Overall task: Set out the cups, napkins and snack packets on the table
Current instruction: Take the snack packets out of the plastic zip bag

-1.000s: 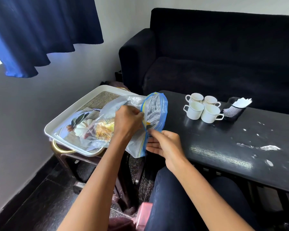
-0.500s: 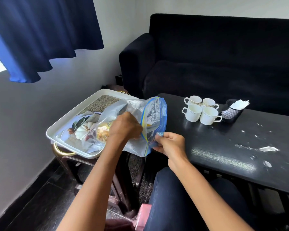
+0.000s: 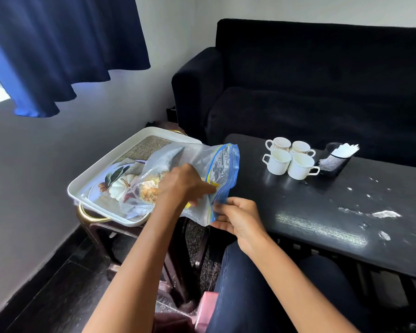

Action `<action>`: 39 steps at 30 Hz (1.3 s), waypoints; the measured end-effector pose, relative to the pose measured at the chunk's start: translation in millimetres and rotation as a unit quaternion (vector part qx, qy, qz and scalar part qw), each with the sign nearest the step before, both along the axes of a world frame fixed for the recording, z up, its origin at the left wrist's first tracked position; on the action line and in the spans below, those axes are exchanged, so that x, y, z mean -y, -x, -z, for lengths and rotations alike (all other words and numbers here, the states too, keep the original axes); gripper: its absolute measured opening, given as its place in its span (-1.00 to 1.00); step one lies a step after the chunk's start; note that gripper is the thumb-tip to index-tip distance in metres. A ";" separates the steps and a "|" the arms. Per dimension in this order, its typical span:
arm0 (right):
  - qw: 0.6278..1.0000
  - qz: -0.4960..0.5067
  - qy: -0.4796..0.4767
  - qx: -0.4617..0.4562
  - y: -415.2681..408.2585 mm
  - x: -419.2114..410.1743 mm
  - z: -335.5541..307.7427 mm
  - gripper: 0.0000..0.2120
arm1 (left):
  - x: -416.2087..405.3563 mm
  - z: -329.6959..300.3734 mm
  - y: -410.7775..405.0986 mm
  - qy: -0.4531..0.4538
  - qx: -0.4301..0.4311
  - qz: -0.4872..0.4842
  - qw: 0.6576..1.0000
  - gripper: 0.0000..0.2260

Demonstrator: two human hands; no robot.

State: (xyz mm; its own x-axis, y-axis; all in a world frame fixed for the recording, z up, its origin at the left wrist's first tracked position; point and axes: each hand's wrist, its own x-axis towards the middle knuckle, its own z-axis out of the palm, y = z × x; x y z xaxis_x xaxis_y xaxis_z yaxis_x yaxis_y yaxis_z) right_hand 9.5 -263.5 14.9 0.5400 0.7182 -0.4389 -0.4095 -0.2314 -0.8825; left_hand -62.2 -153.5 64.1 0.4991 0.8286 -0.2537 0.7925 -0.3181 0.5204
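Observation:
A clear zip bag [image 3: 197, 159] with a blue seal strip lies half over the white tray [image 3: 120, 151]; snack packets [image 3: 150, 191] show through the plastic. My left hand [image 3: 183, 185] lies over the bag with its fingertips pinching the seal edge. My right hand [image 3: 238, 217] pinches the lower corner of the same edge. Several white cups [image 3: 288, 161] stand grouped on the black table [image 3: 322, 217]. Beside them, white napkins [image 3: 345, 150] stick out of a black mesh holder [image 3: 332, 165].
The tray sits on a dark stool with a gold handle [image 3: 91, 216], left of the table. A black sofa [image 3: 322, 92] runs behind the table. White scraps [image 3: 384, 214] lie on the table's right part. My knees are under the table's near edge.
My left fingers have stretched toward the bag's seal edge. My right hand has slid down to the edge's lower corner. The bag has sunk a little toward the tray.

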 end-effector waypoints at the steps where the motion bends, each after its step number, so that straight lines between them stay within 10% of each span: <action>1: 1.000 0.001 0.001 0.006 -0.4 0.1 0.3 -0.88 | 3.6 -0.7 -0.8 0.012 -0.029 0.018 0.999 -0.77; 15: 0.988 0.048 0.050 0.141 -3.3 5.0 20.2 -0.74 | -16.0 4.9 16.5 -0.069 -0.037 -0.020 0.997 -0.83; 22: 0.824 0.027 -0.016 0.565 -15.2 -11.0 -7.4 -0.69 | -24.3 18.6 20.4 -0.160 -0.048 0.065 0.984 -0.80; 32: 0.672 -0.276 0.045 0.686 -26.7 -68.1 12.5 -0.54 | -34.3 34.6 27.9 -0.063 -0.002 0.073 0.995 -0.18; 35: 0.702 -0.306 0.045 0.641 -26.5 -75.8 20.6 -0.64 | -41.3 38.6 30.0 -0.043 0.011 0.064 0.997 -0.15; 39: 0.857 -0.330 0.032 0.394 -27.1 -80.9 21.3 -0.89 | -52.4 48.3 37.7 -0.018 0.001 0.045 0.999 -0.28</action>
